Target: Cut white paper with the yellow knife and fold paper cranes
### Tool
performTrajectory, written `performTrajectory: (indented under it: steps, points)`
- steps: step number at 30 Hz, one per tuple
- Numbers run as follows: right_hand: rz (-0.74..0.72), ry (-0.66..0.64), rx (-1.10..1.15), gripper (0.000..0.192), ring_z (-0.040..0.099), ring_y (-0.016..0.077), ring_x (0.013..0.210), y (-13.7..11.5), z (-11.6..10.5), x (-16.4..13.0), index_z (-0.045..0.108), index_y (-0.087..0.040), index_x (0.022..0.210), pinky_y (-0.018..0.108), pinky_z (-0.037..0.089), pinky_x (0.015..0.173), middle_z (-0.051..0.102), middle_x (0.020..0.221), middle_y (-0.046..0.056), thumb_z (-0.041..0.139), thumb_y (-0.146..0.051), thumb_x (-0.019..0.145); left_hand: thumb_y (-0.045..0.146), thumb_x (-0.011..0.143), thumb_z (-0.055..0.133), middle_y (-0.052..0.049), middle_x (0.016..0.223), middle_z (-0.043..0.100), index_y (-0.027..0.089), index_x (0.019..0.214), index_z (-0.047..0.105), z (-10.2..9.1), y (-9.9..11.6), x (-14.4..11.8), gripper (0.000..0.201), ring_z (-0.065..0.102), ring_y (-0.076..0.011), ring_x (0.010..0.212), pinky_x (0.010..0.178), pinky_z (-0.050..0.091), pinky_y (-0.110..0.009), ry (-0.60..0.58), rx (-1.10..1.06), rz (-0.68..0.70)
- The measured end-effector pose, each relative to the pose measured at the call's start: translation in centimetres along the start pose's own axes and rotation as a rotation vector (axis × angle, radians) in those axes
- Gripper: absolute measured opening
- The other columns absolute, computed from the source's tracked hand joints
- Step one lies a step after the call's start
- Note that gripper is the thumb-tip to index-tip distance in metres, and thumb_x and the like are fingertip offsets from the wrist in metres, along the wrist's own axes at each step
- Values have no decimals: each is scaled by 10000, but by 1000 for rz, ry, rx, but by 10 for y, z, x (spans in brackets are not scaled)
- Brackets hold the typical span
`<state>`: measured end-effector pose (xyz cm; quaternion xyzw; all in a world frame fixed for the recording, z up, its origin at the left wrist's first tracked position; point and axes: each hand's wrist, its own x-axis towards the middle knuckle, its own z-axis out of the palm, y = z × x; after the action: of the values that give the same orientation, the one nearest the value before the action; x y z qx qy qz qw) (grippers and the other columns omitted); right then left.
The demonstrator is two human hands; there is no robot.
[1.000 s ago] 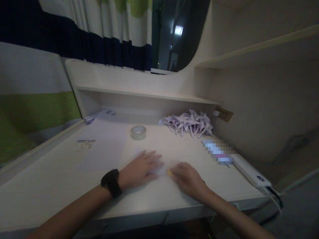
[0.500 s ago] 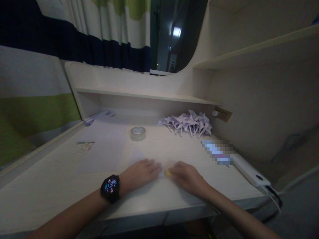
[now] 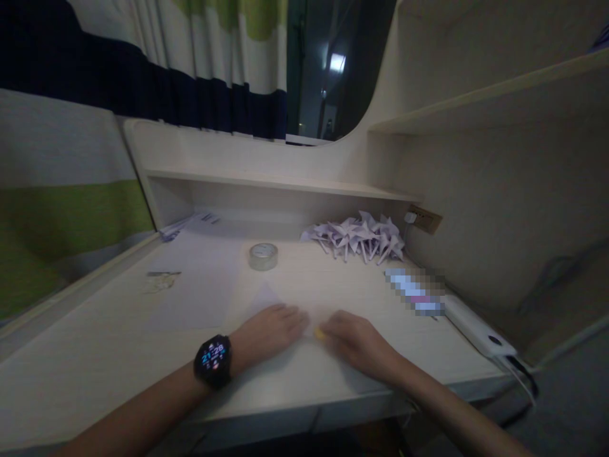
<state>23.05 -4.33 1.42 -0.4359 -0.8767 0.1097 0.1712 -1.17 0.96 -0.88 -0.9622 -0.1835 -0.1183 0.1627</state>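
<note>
My left hand (image 3: 273,330), with a black watch (image 3: 212,360) on its wrist, lies flat with fingers stretched over a white paper piece (image 3: 264,297). The pointed tip of that paper shows behind the hand; the rest is hidden under it. Close to the left fingertips, my right hand (image 3: 354,339) is closed around a small yellow object (image 3: 319,332). Only its end shows, so its kind is unclear. A roll of clear tape (image 3: 263,256) stands on the desk beyond the left hand.
Folded paper pinwheels (image 3: 354,236) are heaped at the back right. White paper sheets (image 3: 195,273) lie left, beside a small pile of pale bits (image 3: 162,282) with a thin dark tool. A blurred-out phone (image 3: 413,292) and a white power strip (image 3: 478,327) line the right edge.
Both hands stay nearly in place. The right hand with the yellow object has shifted very slightly toward me.
</note>
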Motion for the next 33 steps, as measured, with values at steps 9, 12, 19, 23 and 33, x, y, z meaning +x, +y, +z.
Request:
performTrajectory:
  steps: [9,12,19,23,33]
  points:
    - [86,39,13,203,574,148,767,-13,-1,-6,667,-186,868,245,405,712,615,838,40,482,-239,934,105,945,429,-173,1129,650,92,1161,525,-1,6,3,237,633,-231,1032,849,513,-366,-50,-15,-51]
    - [92,45,15,183,572,150,774,-16,-1,-8,660,-186,859,243,403,707,612,840,39,493,-223,924,103,941,430,-180,1118,650,75,1142,530,-6,7,6,227,630,-248,1032,825,523,-375,-79,-4,-47]
    - [80,52,53,187,581,150,770,-17,-1,-7,667,-185,859,247,413,708,630,850,39,496,-222,924,105,948,409,-156,1091,652,106,1198,491,-1,7,5,263,626,-229,1020,851,505,-368,-54,13,-30]
    - [74,51,50,188,595,157,789,-20,0,-6,672,-185,897,252,421,721,655,863,47,485,-193,916,117,954,401,-160,1077,648,110,1224,470,2,6,4,279,629,-225,1000,843,507,-369,-52,15,-14]
    - [-9,3,-205,292,603,187,867,-22,9,-5,594,-202,1165,296,434,789,672,1000,85,479,-184,898,83,929,436,-161,1023,668,80,1077,552,-1,10,10,188,640,-232,956,808,510,-361,-112,45,-14]
